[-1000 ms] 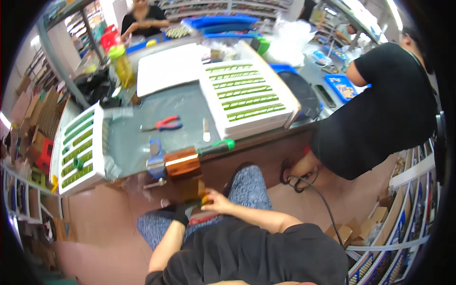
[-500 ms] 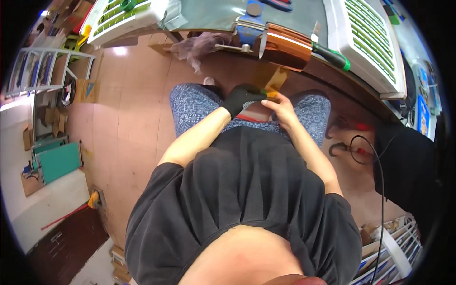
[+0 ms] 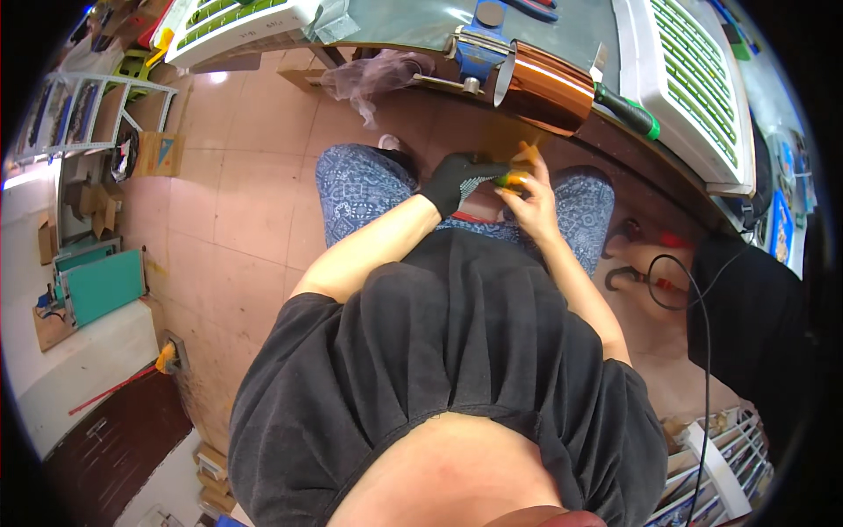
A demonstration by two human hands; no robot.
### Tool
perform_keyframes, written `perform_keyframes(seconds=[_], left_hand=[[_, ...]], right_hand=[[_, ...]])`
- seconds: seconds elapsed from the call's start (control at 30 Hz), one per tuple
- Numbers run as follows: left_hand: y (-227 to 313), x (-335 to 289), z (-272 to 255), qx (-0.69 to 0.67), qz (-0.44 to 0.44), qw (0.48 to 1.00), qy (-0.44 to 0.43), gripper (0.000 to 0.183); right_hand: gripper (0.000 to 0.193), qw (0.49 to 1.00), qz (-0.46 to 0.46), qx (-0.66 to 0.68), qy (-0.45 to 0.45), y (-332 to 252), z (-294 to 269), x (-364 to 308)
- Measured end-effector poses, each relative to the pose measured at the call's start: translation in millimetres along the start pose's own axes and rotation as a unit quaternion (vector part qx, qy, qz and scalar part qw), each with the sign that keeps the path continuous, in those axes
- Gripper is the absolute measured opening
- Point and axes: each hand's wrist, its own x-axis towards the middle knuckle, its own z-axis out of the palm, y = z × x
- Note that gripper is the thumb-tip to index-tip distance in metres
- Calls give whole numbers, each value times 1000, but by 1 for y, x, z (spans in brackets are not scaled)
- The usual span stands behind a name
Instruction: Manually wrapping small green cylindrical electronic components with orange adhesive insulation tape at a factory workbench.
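My left hand [image 3: 458, 182], in a black glove, is closed on one side of a small green-and-amber piece [image 3: 511, 181] held above my lap. My bare right hand [image 3: 534, 204] pinches the other side, thumb and fingers bent around it. A bit of amber film [image 3: 528, 153] shows by the right fingertips; whether it joins the piece I cannot tell. Beyond my hands, a shiny copper-coloured roll [image 3: 549, 88] sticks out sideways from a blue vise [image 3: 481, 53] at the bench edge.
A green-and-black handled tool [image 3: 628, 112] lies right of the roll. White trays with green strips, one tray [image 3: 733, 167] at the right and another tray [image 3: 255, 42] at the left, stand on the bench [image 3: 386, 25]. Crumpled clear plastic [image 3: 373, 79] hangs below its edge. A black cable [image 3: 706, 369] loops down at the right.
The right hand's fingers have spread upward along the amber film, and more of the green-and-amber piece shows between my hands. Both hands have moved slightly right in the picture.
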Motion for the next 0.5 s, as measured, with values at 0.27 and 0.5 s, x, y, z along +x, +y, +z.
perform_keyframes(seconds=[0.27, 0.5], left_hand=[[12, -2, 6, 351, 123, 925, 76, 35], [24, -20, 6, 184, 62, 981, -19, 44]], right_hand=[[34, 909, 247, 334, 26, -19, 0, 4], [46, 860, 307, 409, 17, -23, 0, 8]])
